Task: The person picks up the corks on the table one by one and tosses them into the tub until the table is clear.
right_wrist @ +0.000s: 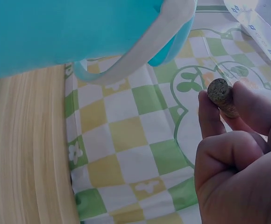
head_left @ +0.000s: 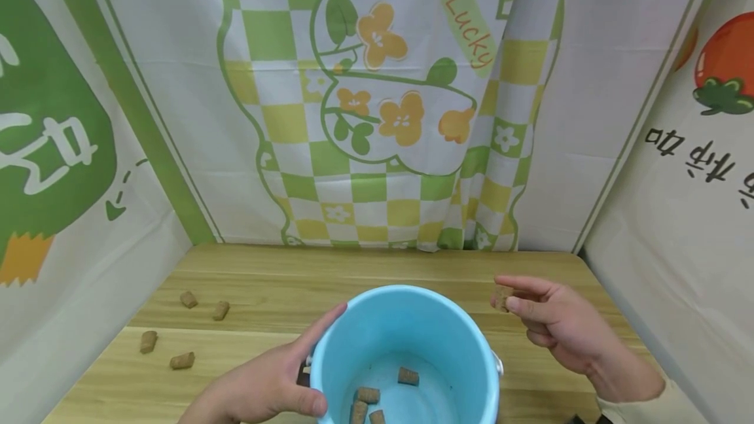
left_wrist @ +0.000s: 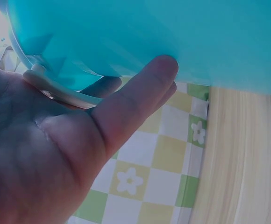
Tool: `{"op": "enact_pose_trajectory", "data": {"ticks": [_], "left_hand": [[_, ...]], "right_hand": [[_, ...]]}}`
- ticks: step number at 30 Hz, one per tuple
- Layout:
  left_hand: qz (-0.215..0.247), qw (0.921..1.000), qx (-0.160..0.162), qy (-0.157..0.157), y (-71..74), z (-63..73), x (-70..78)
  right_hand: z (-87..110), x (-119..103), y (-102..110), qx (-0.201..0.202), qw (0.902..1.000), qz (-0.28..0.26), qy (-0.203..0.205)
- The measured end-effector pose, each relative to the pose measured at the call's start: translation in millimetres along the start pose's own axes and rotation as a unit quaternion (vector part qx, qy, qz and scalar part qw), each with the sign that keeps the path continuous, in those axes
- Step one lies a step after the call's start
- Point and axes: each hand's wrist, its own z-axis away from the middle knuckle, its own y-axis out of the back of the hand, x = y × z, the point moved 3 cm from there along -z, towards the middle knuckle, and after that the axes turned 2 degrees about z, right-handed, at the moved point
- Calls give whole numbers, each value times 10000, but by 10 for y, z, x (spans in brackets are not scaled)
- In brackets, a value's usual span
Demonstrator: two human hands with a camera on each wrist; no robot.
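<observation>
A light-blue bucket (head_left: 406,296) stands at the near middle of the wooden table. My left hand (head_left: 265,375) rests against its left side, with thumb and index finger spread along the rim. In the left wrist view, a fairly straight finger (left_wrist: 140,91) touches the bucket's outer wall, and the white handle (left_wrist: 63,93) lies by the palm. To the right of the bucket, my right hand (head_left: 565,319) pinches a cork (head_left: 502,298) between thumb and fingers, above the table. Inside the bucket lie several corks (head_left: 408,376) on the bottom.
Several loose corks (head_left: 182,360) lie on the left part of the table (head_left: 265,280). A checked curtain (head_left: 389,201) with flowers hangs behind the table's far edge. Printed cloth walls (head_left: 665,214) stand at both sides.
</observation>
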Motion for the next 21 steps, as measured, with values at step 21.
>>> {"op": "enact_pose_trajectory", "data": {"ticks": [21], "left_hand": [[196, 9997, -59, 146, -11, 0, 4]], "right_hand": [[23, -72, -176, 58, 9987, 490, 147]]}}
